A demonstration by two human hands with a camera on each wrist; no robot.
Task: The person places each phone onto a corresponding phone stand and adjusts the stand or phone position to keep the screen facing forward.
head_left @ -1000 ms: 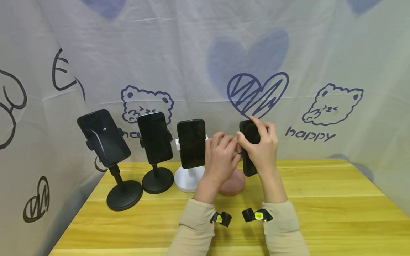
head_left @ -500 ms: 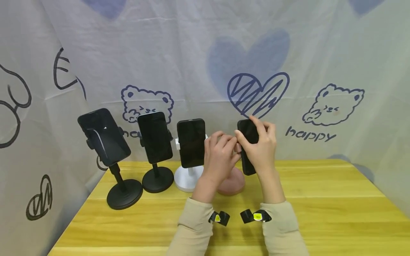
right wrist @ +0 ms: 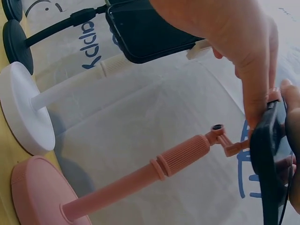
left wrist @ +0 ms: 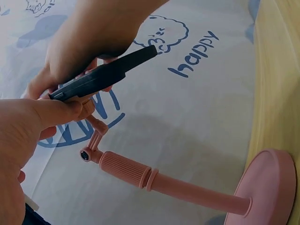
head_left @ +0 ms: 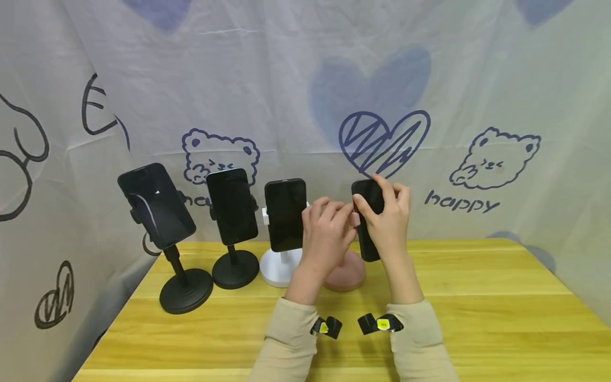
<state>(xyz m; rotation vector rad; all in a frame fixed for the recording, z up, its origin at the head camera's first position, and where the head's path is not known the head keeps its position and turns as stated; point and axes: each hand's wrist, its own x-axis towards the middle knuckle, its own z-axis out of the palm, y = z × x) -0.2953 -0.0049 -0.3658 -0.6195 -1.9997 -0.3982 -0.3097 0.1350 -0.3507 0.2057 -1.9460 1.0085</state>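
A black phone (head_left: 368, 225) stands upright in my right hand (head_left: 391, 223), whose thumb and fingers hold its edges near the top. Behind the phone is the holder of a pink phone stand (left wrist: 201, 190), with a ribbed collar, jointed arm and round base. My left hand (head_left: 326, 233) pinches the pink clamp (head_left: 355, 219) at the phone's left edge. In the left wrist view the left thumb (left wrist: 61, 112) presses at the clamp under the phone. The right wrist view shows the phone's side (right wrist: 267, 159) against the stand's head. Much of the clamp is hidden by the fingers.
To the left, a white stand (head_left: 277, 268) and two black stands (head_left: 235, 269) (head_left: 186, 291) each hold a dark phone upright. The white stand is close beside my left hand. All stand on a yellow wooden table (head_left: 501, 307) before a patterned cloth (head_left: 286, 79).
The phone and right hand have shifted slightly left toward the pink stand. The right thumb has moved a little right over the phone, and the pink clamp shows more at its edge.
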